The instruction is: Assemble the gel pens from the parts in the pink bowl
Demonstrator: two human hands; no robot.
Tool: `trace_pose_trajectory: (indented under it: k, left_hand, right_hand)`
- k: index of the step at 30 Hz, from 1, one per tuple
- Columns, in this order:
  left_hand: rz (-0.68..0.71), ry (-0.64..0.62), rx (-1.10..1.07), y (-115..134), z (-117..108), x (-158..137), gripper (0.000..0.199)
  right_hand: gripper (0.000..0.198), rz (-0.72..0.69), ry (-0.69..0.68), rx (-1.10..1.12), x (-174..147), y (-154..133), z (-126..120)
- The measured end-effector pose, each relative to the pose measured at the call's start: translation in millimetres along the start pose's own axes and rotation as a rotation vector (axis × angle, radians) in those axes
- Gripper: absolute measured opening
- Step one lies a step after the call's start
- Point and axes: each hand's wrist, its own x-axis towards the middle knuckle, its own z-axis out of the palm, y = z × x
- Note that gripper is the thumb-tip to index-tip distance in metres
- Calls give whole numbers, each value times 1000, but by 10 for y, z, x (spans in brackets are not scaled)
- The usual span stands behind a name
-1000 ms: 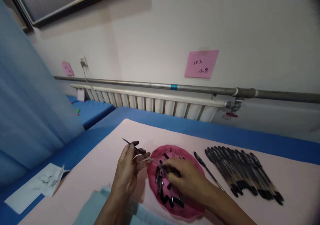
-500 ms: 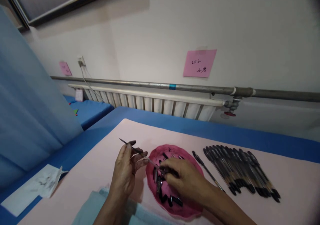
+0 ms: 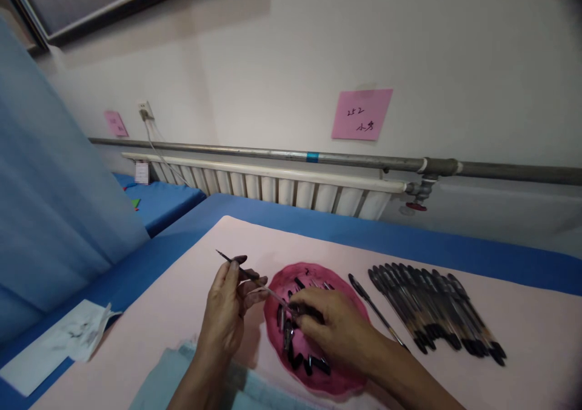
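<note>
Lower centre: the left hand (image 3: 222, 316) pinches the refill (image 3: 275, 296) near its point, the right hand's (image 3: 331, 324) closed fingers its other end, above the bowl (image 3: 341, 384). Apparently pen assembly; next calls for straight alignment.

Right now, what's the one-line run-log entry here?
left hand: holds pen refill | right hand: pinches its clear end over pink bowl | black pens: fanned on pink sheet, right of bowl

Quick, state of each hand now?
Left hand: closed, holding a thin pen refill.
Right hand: fingers closed at the refill's other end, over the pink bowl.
</note>
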Motion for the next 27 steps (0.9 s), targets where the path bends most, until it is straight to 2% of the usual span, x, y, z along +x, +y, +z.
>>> trace_pose_trajectory:
  k: [6,9,12,15,23,25,27]
  left_hand:
    - [17,-69,109,-30,22,-39,35]
    - [-66,-221,175,-50,72,-104,35]
    - [-162,-382,193,-70,111,-170,36]
    - [-229,-487,241,-110,124,-211,35]
    - [-232,-414,175,-200,169,-246,34]
    - [-217,-321,154,-168,168,-221,33]
    - [-188,-229,153,-127,148,-180,33]
  right_hand:
    - [20,-42,78,-25,-5,-25,29]
    - [19,7,113,100,0,-71,23]
    - [17,98,167,326,8,-108,7]
    - [12,146,247,443,2,-117,8]
    - [10,118,244,378,5,-107,46]
    - [11,79,236,243,9,-84,41]
    - [12,42,169,21,2,-35,51]
